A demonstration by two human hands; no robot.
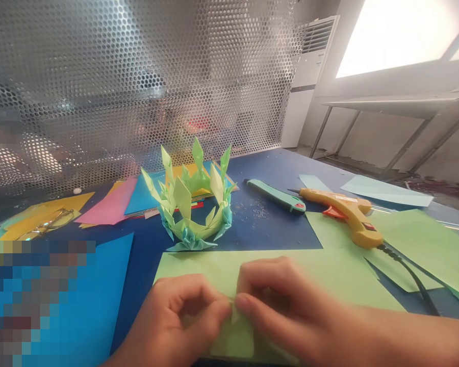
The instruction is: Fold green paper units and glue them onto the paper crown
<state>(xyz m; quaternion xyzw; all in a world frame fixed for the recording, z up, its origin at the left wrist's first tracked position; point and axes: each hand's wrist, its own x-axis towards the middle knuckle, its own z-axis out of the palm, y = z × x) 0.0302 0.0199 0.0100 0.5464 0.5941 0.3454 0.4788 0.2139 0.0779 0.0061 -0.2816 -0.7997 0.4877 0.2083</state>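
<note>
My left hand (191, 318) is closed, thumb and fingertips pinched together on a small piece of pale green paper (234, 317). My right hand (286, 306) pinches the same small piece from the other side, so the two sets of fingertips almost meet. Most of that piece is hidden by the fingers. Beneath both hands lies a large light green sheet (329, 270). Just beyond them stands a folded paper crown (183, 199), with upright green points and a blue-green folded flower at its front.
Right of the crown lie a green utility knife (275, 195) and a yellow hot glue gun (344, 209) with a black cord. More green sheets (413, 244) spread to the right. A blue sheet (99, 295), pink paper (112, 204) and glasses (48, 224) are left. Perforated metal (137, 76) stands behind.
</note>
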